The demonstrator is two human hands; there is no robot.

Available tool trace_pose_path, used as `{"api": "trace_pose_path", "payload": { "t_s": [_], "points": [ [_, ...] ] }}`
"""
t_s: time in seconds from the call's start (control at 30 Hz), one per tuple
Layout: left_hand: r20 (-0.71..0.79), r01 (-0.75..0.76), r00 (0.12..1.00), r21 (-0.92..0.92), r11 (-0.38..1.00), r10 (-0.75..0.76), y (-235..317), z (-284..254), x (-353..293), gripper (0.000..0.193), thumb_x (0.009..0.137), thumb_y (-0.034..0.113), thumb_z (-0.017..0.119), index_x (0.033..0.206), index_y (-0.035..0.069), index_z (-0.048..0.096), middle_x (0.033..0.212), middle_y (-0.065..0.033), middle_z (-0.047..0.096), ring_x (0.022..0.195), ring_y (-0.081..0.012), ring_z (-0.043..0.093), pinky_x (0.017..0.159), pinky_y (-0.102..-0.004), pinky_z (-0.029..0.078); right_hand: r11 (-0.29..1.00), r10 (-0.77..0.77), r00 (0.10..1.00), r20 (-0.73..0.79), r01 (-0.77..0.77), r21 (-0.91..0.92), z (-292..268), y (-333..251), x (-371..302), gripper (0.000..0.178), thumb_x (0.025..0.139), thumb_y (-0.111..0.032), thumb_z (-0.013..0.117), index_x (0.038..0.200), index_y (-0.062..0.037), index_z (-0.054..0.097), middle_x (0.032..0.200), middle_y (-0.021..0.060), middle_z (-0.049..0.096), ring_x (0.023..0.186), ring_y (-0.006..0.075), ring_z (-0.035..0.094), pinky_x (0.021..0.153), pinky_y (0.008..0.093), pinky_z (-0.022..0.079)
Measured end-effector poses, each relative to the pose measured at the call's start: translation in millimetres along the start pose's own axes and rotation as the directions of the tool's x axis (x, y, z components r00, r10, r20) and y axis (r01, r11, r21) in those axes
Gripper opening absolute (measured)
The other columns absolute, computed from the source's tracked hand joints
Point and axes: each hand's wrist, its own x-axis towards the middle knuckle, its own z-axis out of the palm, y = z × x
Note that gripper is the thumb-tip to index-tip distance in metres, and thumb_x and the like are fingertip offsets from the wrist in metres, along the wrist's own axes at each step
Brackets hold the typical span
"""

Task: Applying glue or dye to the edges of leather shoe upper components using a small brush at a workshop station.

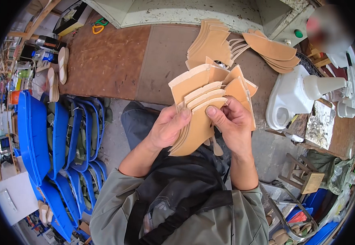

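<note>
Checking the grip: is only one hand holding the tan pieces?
No, the left hand and right hand both hold the fanned tan pieces.

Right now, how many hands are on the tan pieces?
2: left hand on the left side of the tan pieces, right hand on the right. Both show; some fingers are hidden.

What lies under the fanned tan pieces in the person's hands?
Below the fanned tan pieces, dark clothing and a narrow tan strip show. How the left hand grips underneath is covered, as is anything directly beneath.
</note>
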Motion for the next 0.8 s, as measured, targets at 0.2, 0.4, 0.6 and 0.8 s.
{"api": "trace_pose_path", "payload": {
  "t_s": [0.2,0.4,0.6,0.8],
  "points": [
    [-0.052,0.043,0.998,-0.013,0.999,-0.043,1.3,-0.1,-2.9,0.044,0.097,0.024,0.039,0.128,-0.006,0.038,0.124,-0.013,0.05,0.112,-0.0183,0.05,0.093,-0.031,0.04,0.997,-0.075,0.995,-0.066,0.075,0.009,-1.5,3.4,-1.9,0.013,0.084,-0.01,0.065,0.09,0.0003,0.059,0.064,-0.0055,0.053,0.053,0.0,0.043,0.047,0.0161,0.036],
    [-0.158,-0.058,0.985,0.03,0.998,0.062,-5.8,10.0,5.4,0.043,0.098,0.026,0.037,0.126,-0.006,0.041,0.122,-0.013,0.052,0.111,-0.0173,0.051,0.093,-0.0295,0.04,1.0,0.009,0.998,0.054,-0.009,0.0,-16.4,0.3,-8.2,0.012,0.084,-0.01,0.065,0.088,0.0002,0.059,0.065,-0.0054,0.053,0.054,-0.0004,0.043,0.047,0.0157,0.035],
    [-0.238,-0.032,0.97,0.047,0.998,0.042,-1.5,7.7,7.6,0.043,0.097,0.029,0.039,0.121,-0.005,0.047,0.113,-0.0093,0.057,0.102,-0.0129,0.054,0.087,-0.0265,0.042,1.0,-0.019,1.0,-0.002,0.019,0.019,-24.9,2.3,-5.9,0.014,0.084,-0.012,0.064,0.09,-0.0003,0.059,0.066,-0.004,0.055,0.052,0.0001,0.043,0.046,0.0157,0.034],
    [-0.396,-0.153,0.849,0.448,0.881,0.349,-0.9,-19.7,17.0,0.038,0.095,0.03,0.047,0.107,-0.004,0.057,0.095,-0.0042,0.062,0.086,-0.0078,0.056,0.076,-0.0221,0.045,0.841,-0.222,0.975,-0.028,0.206,0.501,-88.2,32.7,-3.9,0.026,0.083,-0.019,0.063,0.098,0.0016,0.056,0.073,0.0033,0.058,0.052,0.0049,0.045,0.045,0.0187,0.033]
  ]
}}
